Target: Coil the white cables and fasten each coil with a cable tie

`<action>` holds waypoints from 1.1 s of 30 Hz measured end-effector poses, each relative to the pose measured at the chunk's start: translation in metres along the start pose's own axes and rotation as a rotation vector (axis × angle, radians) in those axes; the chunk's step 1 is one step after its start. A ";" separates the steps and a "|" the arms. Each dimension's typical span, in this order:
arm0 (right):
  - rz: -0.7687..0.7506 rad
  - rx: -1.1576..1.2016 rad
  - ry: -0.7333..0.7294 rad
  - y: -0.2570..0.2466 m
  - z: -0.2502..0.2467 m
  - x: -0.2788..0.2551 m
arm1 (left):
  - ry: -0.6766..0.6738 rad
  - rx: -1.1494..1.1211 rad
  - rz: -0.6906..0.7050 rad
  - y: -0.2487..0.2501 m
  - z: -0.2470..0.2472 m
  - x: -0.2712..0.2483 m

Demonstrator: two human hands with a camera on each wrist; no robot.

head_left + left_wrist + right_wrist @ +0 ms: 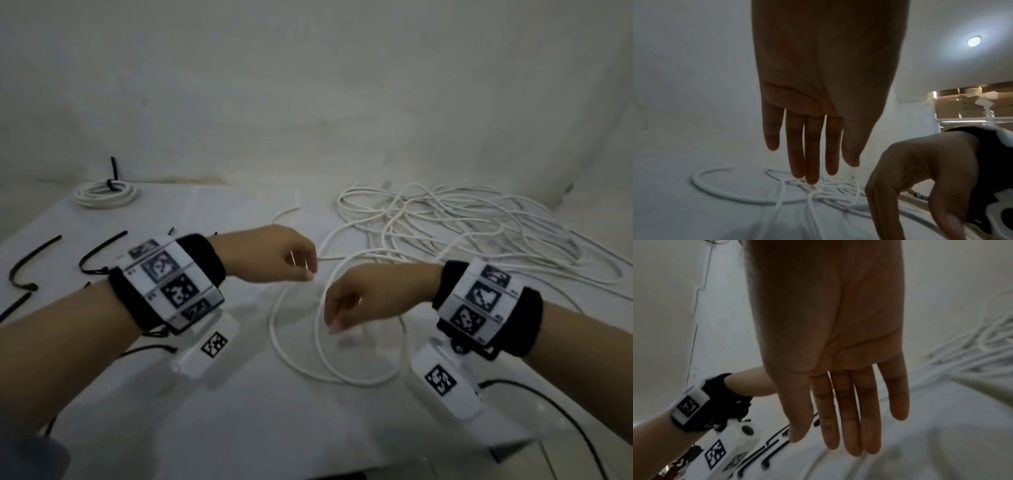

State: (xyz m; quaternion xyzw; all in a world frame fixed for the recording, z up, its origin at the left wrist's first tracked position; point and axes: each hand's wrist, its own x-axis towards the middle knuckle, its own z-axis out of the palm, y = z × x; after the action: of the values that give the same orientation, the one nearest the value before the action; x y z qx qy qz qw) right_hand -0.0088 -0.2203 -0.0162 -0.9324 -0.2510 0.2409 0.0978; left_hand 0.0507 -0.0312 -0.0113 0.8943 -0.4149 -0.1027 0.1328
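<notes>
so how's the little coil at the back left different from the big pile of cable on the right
The coil is wound into neat, tight rings; the pile sprawls in loose, tangled loops. The coil has a black cable tie around it; no tie shows on the pile. The coil covers a small patch of the table; the pile spreads across much of its right side. Both are white cable lying on the table, and neither hand holds them.

Both forearms reach in from the near corners, wrists bent down, each wearing a black band. Left hand hangs palm down, fingers straight and close together, holding nothing. Right hand sits just beside and nearer, fingers straight, pointing down, also holding nothing.
</notes>
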 end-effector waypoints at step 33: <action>0.234 0.074 0.426 0.135 -0.007 0.025 | 0.036 0.208 -0.027 0.030 0.061 0.000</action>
State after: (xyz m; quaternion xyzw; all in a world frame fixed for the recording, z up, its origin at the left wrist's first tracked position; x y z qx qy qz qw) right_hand 0.0703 -0.3238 -0.0608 -0.9806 -0.1061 0.0576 0.1542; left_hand 0.0114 -0.0594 -0.0593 0.9105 -0.4087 -0.0448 0.0451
